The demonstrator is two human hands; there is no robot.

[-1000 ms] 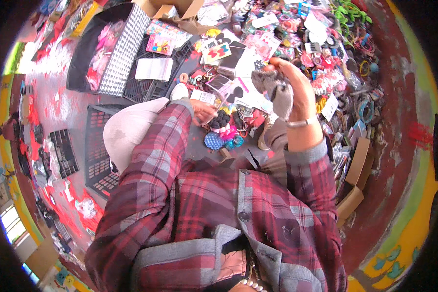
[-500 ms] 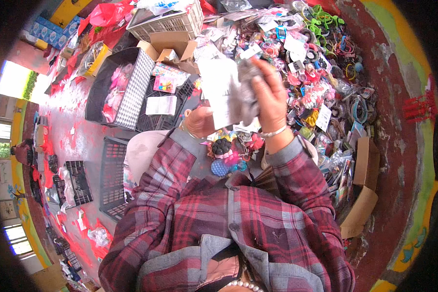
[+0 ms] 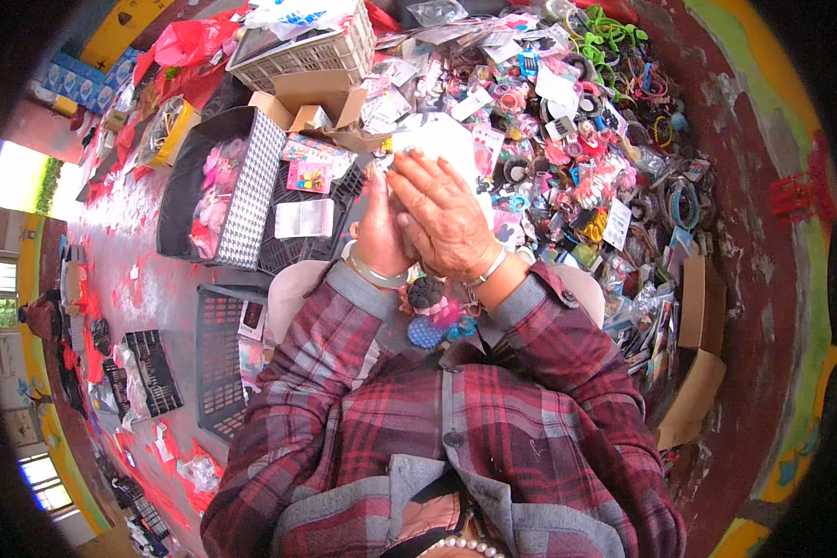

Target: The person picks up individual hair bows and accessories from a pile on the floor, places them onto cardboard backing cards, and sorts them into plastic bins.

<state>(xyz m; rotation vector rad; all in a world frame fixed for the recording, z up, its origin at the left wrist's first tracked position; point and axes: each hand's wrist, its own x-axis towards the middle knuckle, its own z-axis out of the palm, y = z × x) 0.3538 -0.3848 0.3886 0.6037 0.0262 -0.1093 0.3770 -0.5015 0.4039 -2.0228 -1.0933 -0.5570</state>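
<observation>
My left hand (image 3: 378,234) and my right hand (image 3: 448,221) are pressed together in front of my chest. The right hand's fingers lie close together across the left palm, hiding most of the left fingers. Whatever is between the palms is covered. A bright white sheet or bag (image 3: 445,139) shows just beyond my fingertips; whether I hold it cannot be made out. Below my wrists lie a black braided-looking hair piece (image 3: 426,294) and a blue dotted round piece (image 3: 425,332). To the right spreads a heap of hair accessories (image 3: 581,153), many bagged or carded.
On the left stand a houndstooth-sided bin (image 3: 259,177) with pink items, a black plastic crate (image 3: 221,358) and a flat black crate (image 3: 330,244) with packets. Beyond are an open cardboard box (image 3: 324,90) and a beige crate (image 3: 312,58). Cardboard flaps (image 3: 693,400) edge the heap.
My right hand has come down and left onto the left hand. The grey bunched thing it held is now out of sight. The white sheet no longer stands in front of my hands.
</observation>
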